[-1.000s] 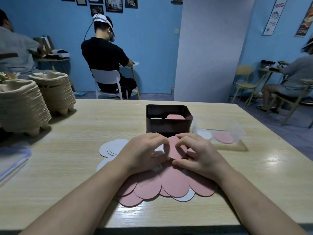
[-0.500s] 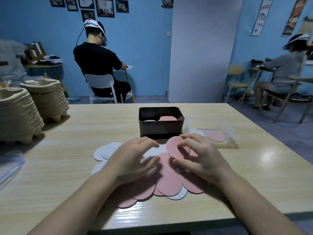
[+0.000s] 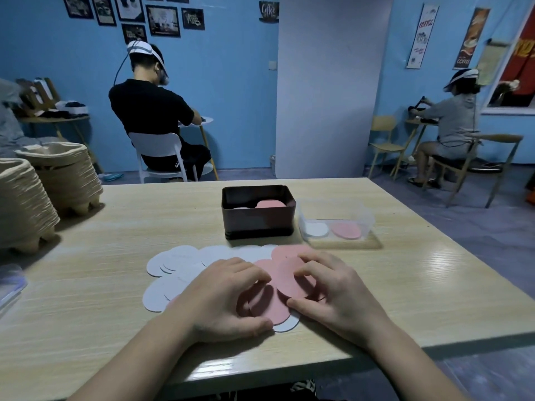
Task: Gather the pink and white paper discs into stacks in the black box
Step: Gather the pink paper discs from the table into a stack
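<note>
My left hand (image 3: 225, 299) curls over the flat round pink paper discs (image 3: 269, 306) overlapping on the pale wooden table (image 3: 130, 227), fingertips and thumb clasping their edges. My right hand (image 3: 338, 296) pinches one pink disc (image 3: 292, 282) between curled fingers and thumb. To the left, white paper discs (image 3: 176, 261) fan out. The black rectangular box (image 3: 257, 221) stands just beyond the pile, with pink and white discs inside.

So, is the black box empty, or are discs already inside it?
Not empty: inside the black box a pink disc and a white disc show.
</note>
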Motion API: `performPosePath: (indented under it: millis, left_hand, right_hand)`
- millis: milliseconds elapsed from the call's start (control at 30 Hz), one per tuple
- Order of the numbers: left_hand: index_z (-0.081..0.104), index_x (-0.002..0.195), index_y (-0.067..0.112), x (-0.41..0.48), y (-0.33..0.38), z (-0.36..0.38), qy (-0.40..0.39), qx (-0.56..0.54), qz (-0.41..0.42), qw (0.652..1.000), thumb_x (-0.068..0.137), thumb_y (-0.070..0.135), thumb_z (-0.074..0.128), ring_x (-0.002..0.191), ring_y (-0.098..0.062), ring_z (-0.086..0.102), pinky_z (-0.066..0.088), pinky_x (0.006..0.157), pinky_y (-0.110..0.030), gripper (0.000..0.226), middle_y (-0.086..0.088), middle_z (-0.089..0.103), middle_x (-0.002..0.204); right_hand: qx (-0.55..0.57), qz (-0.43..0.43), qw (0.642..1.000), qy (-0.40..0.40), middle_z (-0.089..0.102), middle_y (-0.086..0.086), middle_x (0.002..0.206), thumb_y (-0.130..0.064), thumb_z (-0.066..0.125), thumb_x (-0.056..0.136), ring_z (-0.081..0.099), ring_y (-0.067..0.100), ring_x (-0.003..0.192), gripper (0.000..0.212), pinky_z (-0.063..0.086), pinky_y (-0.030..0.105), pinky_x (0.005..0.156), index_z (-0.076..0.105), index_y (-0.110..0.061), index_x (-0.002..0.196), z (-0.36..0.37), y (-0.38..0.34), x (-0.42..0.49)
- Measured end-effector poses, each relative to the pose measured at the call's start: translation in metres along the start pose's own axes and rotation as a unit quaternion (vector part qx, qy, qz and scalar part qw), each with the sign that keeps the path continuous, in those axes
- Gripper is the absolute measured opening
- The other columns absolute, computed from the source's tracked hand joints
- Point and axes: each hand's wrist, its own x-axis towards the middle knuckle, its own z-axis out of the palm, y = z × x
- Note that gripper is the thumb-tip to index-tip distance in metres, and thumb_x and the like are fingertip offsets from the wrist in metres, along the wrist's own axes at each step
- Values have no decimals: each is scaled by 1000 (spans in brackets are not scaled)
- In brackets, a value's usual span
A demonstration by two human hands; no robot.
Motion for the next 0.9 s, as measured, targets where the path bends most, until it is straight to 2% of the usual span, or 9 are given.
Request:
performPosePath:
  millis: [67, 167, 333, 533, 633, 767, 900]
  left_hand:
    - [58, 115, 34, -2, 0, -2, 10, -11, -2, 1000, 75, 66, 70, 96, -7, 55, 49, 85, -35, 53, 15, 63, 100]
    - [58, 116, 33, -3, 1, -3, 17, -17, -1, 1000, 76, 63, 73, 93, -7, 56, 50, 81, -35, 52, 13, 64, 97]
    - [58, 120, 34, -1, 2, -2, 5, -17, 4, 1000, 74, 69, 73, 98, -7, 55, 48, 85, -32, 61, 16, 63, 103]
    - [58, 120, 33, -4, 2, -4, 34, -57, -4, 998, 74, 55, 78, 97, -6, 56, 48, 83, -30, 55, 16, 64, 101]
    - [60, 117, 31, -6, 2, -4, 51, -72, -14, 996, 73, 49, 78, 96, -6, 57, 51, 80, -32, 51, 16, 63, 99]
    - [61, 109, 30, -7, -2, -3, 87, -53, -29, 994, 76, 50, 75, 98, -7, 57, 53, 80, -32, 41, 19, 62, 103]
    - [64, 102, 24, -2, -5, 1, 144, -5, -7, 989, 76, 45, 76, 102, -10, 62, 52, 82, -30, 36, 14, 65, 115]
  right_hand:
    - [-4, 5, 1000, -5, 53, -24, 126, -58, 73, 77, 53, 7, 120, 37, 43, 20, 96, 64, -31, 101, 1, 0, 0]
    - [10, 20, 1000, 13, 46, -39, 123, -60, 73, 76, 53, 3, 119, 38, 40, 14, 97, 65, -32, 101, 0, 0, 0]
    - [11, 37, 999, 13, 51, -28, 126, -61, 73, 76, 52, 3, 124, 38, 46, 27, 98, 65, -32, 99, 0, -1, 0]
    - [3, 36, 999, 13, 41, -45, 125, -60, 72, 76, 52, 2, 120, 38, 43, 19, 97, 65, -31, 98, -2, -3, 1]
    - [-8, 42, 999, 16, 44, -39, 124, -59, 72, 75, 51, 3, 121, 38, 41, 18, 98, 65, -31, 99, -2, -2, 1]
    - [-24, 64, 997, 20, 55, -18, 129, -55, 75, 77, 50, 4, 123, 34, 39, 20, 100, 65, -32, 101, -3, 0, 0]
    - [-27, 54, 998, 8, 42, -36, 121, -57, 71, 76, 52, 7, 117, 34, 34, 10, 95, 62, -33, 99, -1, -3, 0]
